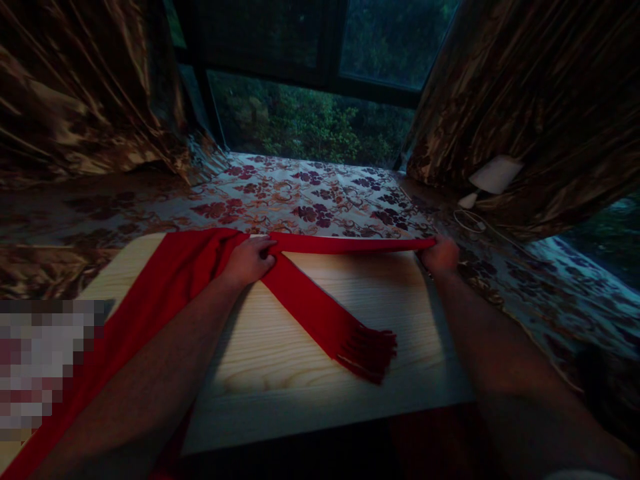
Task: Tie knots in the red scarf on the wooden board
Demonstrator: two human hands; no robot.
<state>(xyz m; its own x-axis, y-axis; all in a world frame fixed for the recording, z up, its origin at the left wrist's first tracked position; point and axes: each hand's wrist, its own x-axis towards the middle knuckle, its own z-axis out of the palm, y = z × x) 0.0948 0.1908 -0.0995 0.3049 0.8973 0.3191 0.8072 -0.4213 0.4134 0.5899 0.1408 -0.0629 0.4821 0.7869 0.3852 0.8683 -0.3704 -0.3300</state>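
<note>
A long red scarf point(320, 313) with a fringed end lies across a pale wooden board point(310, 373). My left hand point(250, 259) is closed, pinching the scarf near the board's far edge, where the cloth bends. My right hand point(440, 255) is closed on the scarf at the board's far right corner. Between the two hands a narrow band of scarf is stretched taut along the far edge. The fringed end point(367, 350) rests loose on the board in the middle. The rest of the scarf trails down to the lower left under my left forearm.
A floral patterned cloth point(320, 197) covers the window ledge behind the board. Brown curtains point(540, 100) hang at both sides of a dark window. A white charger point(495, 175) with a cable lies at the right. A blurred patch sits at lower left.
</note>
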